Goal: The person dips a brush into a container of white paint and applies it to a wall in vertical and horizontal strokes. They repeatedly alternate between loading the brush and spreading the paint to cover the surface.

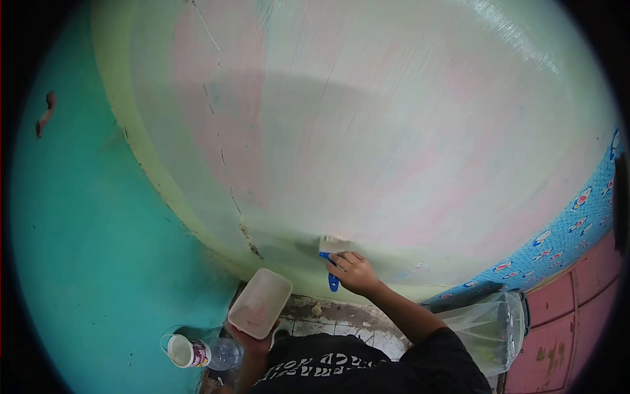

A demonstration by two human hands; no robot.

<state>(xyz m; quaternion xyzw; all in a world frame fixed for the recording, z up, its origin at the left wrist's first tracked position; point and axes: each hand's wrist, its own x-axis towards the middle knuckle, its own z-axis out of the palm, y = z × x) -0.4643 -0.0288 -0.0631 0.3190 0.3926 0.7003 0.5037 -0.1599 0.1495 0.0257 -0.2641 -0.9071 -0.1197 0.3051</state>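
Note:
My right hand is closed around a paintbrush with a blue handle. Its pale bristles point up and meet the lower part of the wall, which is streaked with whitish paint over pink and pale green. My left hand grips a rectangular plastic tub from below, down by the corner. Reddish-pink smears mark the inside of the tub, which is tilted toward me. Most of the left fingers are hidden beneath it.
A teal wall adjoins on the left. On the floor stand a small white bucket and a clear plastic bottle. To the right are a bin with a clear plastic bag, blue patterned covering and a pink panel.

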